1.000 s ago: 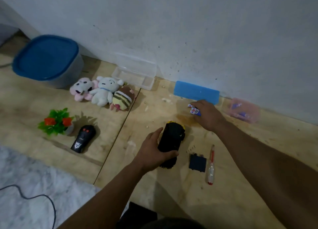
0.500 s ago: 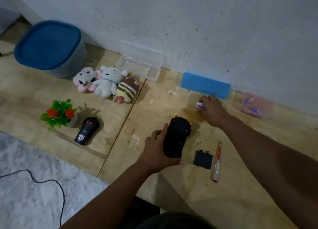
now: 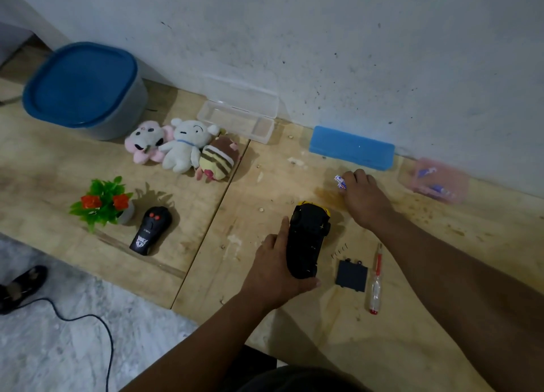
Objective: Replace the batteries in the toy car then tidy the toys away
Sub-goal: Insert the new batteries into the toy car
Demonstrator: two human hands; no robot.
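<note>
The toy car (image 3: 307, 243) lies upside down on the wooden floor (image 3: 265, 191), its dark underside up. It looks like light, rigid plastic with free-rolling wheels — best gripped across the body at the sides, as here, so it cannot skate away.

The left hand (image 3: 276, 269) holds it that way: thumb curled under the near end, palm and fingers (image 3: 284, 229) along the far-left flank, closed firmly round the shell.

The right hand (image 3: 365, 198) is beyond the car's nose, its fingers curled over small blue-and-white batteries (image 3: 340, 182) that poke out at the fingertips; whether they are lifted or still resting on the floor I cannot tell. They are small, smooth cylinders, likely to roll or slip — a pinch at mid-length suits them.

Just right of the left hand's fingers lie the removed battery cover (image 3: 351, 275), tiny screws (image 3: 338, 250) and a screwdriver (image 3: 375, 282).
</note>
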